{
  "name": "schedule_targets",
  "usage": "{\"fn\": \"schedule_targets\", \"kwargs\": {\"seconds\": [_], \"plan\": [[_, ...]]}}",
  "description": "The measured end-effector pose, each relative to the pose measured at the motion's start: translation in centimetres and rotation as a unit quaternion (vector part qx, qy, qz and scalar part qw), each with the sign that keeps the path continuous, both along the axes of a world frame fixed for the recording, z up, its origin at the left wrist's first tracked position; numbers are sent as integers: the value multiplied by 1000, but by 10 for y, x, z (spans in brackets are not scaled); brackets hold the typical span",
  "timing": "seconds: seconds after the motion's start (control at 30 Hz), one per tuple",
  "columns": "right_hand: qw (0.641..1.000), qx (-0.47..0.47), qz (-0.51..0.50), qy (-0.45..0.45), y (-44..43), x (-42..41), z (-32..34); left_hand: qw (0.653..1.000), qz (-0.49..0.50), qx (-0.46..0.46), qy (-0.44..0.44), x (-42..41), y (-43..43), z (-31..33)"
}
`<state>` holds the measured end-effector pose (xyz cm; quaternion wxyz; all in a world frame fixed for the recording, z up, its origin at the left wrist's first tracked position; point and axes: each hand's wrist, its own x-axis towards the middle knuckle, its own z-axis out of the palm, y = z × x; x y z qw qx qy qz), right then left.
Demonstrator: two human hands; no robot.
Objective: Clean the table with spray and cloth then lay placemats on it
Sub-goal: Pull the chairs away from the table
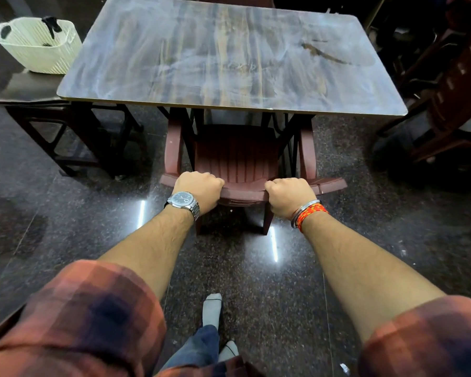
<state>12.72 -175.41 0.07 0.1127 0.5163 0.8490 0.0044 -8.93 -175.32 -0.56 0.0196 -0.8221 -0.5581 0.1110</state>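
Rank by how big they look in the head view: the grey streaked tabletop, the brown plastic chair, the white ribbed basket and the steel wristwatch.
Grey streaked tabletop
Brown plastic chair, partly under it
White ribbed basket
Steel wristwatch, smallest despite being nearest the camera

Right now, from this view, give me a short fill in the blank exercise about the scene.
1. The left hand and the right hand both grip the backrest of the ____.
2. Its seat sits partly under the ____.
3. The wristwatch is on the ____ wrist.
Missing words: chair; table; left.
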Motion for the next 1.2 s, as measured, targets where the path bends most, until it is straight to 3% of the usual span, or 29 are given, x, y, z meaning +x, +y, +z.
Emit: {"fn": "schedule_targets", "kwargs": {"seconds": [0.33, 1.2], "plan": [[1000, 16, 3, 9, 34, 2, -5, 1000, -3, 5, 3, 0, 35, -4], [996, -12, -74, 40, 30, -4, 0, 999, -25, 4, -33, 1, 31, -3]]}}
